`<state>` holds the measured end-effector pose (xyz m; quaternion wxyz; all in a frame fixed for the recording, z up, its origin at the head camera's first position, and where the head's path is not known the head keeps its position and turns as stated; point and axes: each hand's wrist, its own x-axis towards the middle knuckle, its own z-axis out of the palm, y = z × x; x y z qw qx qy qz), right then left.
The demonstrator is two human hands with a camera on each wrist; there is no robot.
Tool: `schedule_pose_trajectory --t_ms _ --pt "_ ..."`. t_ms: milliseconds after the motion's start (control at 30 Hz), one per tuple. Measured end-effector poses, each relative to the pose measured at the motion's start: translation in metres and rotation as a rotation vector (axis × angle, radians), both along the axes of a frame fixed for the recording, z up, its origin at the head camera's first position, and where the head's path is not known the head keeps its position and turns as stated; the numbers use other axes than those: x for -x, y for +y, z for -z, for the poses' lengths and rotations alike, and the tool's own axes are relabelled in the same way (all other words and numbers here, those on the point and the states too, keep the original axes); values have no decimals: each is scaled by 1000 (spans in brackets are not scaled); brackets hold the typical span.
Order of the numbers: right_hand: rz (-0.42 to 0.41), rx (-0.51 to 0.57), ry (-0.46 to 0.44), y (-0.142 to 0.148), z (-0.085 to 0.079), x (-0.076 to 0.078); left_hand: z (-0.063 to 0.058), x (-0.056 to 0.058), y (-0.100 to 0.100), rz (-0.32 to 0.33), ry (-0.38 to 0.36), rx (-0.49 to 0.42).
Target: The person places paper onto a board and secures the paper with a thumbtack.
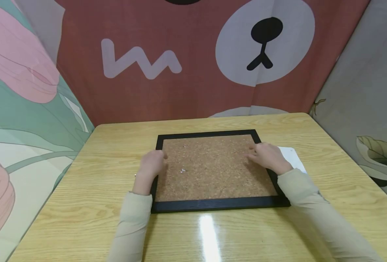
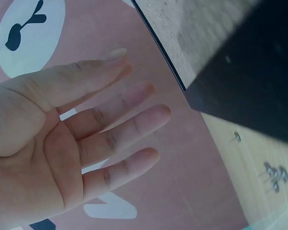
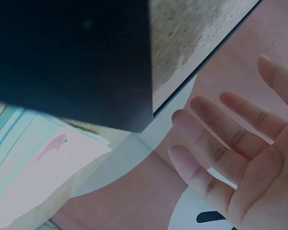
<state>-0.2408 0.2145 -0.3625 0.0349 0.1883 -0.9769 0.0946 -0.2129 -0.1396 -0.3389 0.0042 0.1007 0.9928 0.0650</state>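
So I'm standing here watching someone at a wooden table point(image 1: 95, 218) with a corkboard point(image 1: 213, 167) lying flat right in front of them, roughly mid-table, cork side up. Left hand point(image 1: 151, 164) is over its left side and right hand point(image 1: 268, 155) over its right, and both are just loose: fingers apart and gently bent, palms bare in the wrist views, pinching nothing. Neither looks like it's touching the black frame point(image 1: 213, 204), though from above I can't swear to it. My guess is they're set on opposite sides because that's the handy spot for steadying or squaring up something this wide. Couple of small shiny bits point(image 1: 183, 170) sit on the left part of the cork, too tiny for me to tell what they are. There are also metallic-looking push pins point(image 2: 276, 176) on the wood just left of the frame, probably parked there to be in easy reach, and a white printed sheet point(image 1: 291, 156) beside the right edge, I'd say kept off the cork so the surface stays usable. As for which way it's facing, the board is landscape, long axis running left to right across the person, near edge toward them, far edge toward the red backdrop point(image 1: 193, 94), pretty much lined up with the table
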Motion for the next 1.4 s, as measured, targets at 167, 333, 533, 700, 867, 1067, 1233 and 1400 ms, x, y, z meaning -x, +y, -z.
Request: schedule_pose_trajectory --t_ms 167,333,533,700,867,1067,1233,1400 --pt "37 3 -18 9 -1 -3 -2 -2 -3 -25 0 10" --pt "72 -13 -32 21 -1 -7 -3 -3 -10 -51 -51 15" --pt "97 -44 -1 38 3 -12 -2 -4 -16 -88 -132 40" --pt "111 -27 -11 52 7 -16 1 -3 -17 -116 -182 55" --pt "150 -7 -66 65 7 -19 4 -2 -18 -117 -230 68" --pt "169 -35 -28 77 1 -21 5 -3 -23 -123 -287 90" --pt "205 -32 -53 83 -4 -20 4 -5 -28 -144 -303 103" --pt "244 -37 -118 89 -8 -18 5 -6 -30 -119 -291 120"
